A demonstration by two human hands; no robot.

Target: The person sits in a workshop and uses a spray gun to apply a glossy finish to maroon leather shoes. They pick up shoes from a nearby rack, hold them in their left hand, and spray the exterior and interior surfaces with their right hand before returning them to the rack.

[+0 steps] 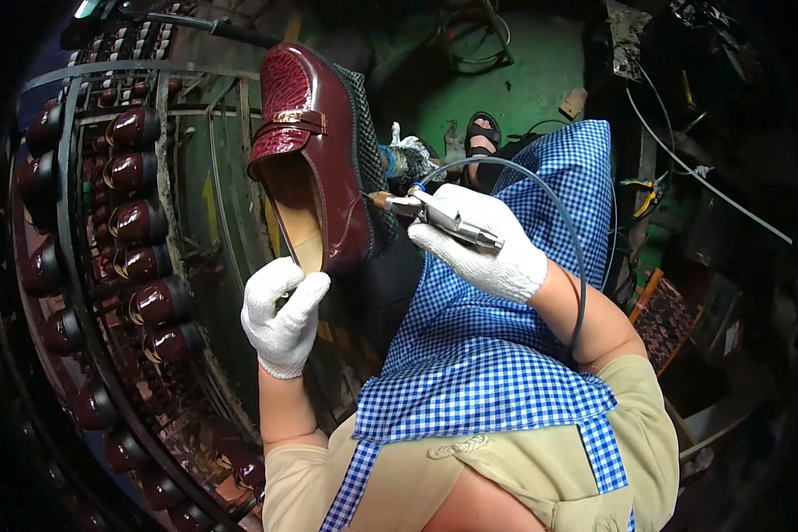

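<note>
A burgundy loafer (337, 191) with a crinkled glossy vamp, a strap with a metal ornament and a dark textured sole is in front of me, toe pointing away. My left hand (284, 315), in a white knit glove, pinches the rim of its opening at the heel end. My right hand (492, 244), also gloved in white, grips a small metal air gun (452, 220) with a brass-coloured nozzle. The nozzle tip is close to the shoe's right side, near the sole; whether it touches I cannot tell. A thin grey hose (559, 199) curves from the gun over my right forearm.
At left a metal rack (71, 222) carries rows of dark red shoes (137, 222). Beyond the loafer are a white cloth-like bundle (408, 146), a sandalled foot (483, 133) and green floor (541, 53). Yellow-handled pliers (649, 195) and a cable (705, 182) are at right.
</note>
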